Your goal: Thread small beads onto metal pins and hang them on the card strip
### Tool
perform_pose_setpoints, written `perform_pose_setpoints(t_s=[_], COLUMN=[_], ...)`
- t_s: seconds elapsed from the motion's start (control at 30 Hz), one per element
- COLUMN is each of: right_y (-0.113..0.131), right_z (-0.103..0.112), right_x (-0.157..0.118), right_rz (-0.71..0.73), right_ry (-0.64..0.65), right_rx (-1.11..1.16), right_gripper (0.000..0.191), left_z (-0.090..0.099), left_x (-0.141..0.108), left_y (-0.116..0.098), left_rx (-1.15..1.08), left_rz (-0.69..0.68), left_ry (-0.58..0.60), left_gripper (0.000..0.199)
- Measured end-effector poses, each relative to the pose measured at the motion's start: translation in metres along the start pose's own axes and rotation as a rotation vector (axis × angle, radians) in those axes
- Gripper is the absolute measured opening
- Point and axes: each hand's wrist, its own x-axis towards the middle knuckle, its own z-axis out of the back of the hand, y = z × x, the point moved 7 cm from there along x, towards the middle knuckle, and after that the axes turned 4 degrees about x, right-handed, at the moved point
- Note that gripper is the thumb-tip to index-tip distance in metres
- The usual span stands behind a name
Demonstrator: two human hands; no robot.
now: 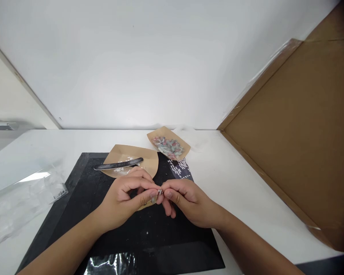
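Observation:
My left hand [129, 194] and my right hand [192, 202] meet above the black mat [166, 233], thumbs and forefingers pinched. Between the fingertips sits a small pale, shiny piece [159, 192], too small for me to tell its kind. A rounded translucent bit [153, 199] shows by my left thumb. Beneath the fingers, the edge of a brown paper piece [145, 206] peeks out, mostly hidden. Just behind my left hand, a dark curved nail file [118, 164] lies across a brown paper tray [149, 160] with small white pieces in it.
Farther back, another paper tray [186, 148] holds many small wrapped pieces, some reddish. A dark sheet with white marks [180, 168] lies below it. Clear plastic bags [25, 202] cover the left side. A cardboard box [289, 133] stands at right; clear film [110, 263] lies in front.

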Motion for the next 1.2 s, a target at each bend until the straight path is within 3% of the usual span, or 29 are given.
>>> perform_pose_setpoints(t_s=[0.3, 0.4, 0.53, 0.63, 0.73, 0.93, 1.2], right_y=[0.01, 0.004, -0.011, -0.022, -0.024, -0.014, -0.027], right_z=[-0.002, 0.004, 0.018, 0.024, 0.03, 0.053, 0.048], right_x=[-0.002, -0.001, 0.0, 0.0, 0.001, 0.001, 0.001], right_rz=[-0.025, -0.08, -0.214, -0.287, -0.264, -0.208, -0.313], right_ry=[0.07, 0.019, -0.114, -0.181, -0.237, -0.409, -0.325], right_rx=[-0.046, -0.042, -0.098, -0.125, -0.237, -0.491, -0.422], right_gripper=[0.03, 0.026, 0.022, 0.021, 0.02, 0.021, 0.019], left_z=[0.002, 0.011, 0.03, 0.047, 0.061, 0.068, 0.059], left_x=[-0.001, 0.001, 0.003, 0.003, 0.002, 0.0, 0.002], left_y=[-0.005, -0.002, -0.001, 0.007, 0.016, 0.023, 0.031], left_rx=[0.106, 0.269, 0.691, 0.941, 1.054, 1.073, 0.994], left_rz=[-0.076, -0.111, -0.189, -0.133, -0.061, -0.011, -0.007], left_ry=[0.043, -0.07, -0.267, -0.345, -0.386, -0.389, -0.311], left_gripper=[0.014, 0.014, 0.013, 0.012, 0.014, 0.014, 0.014])
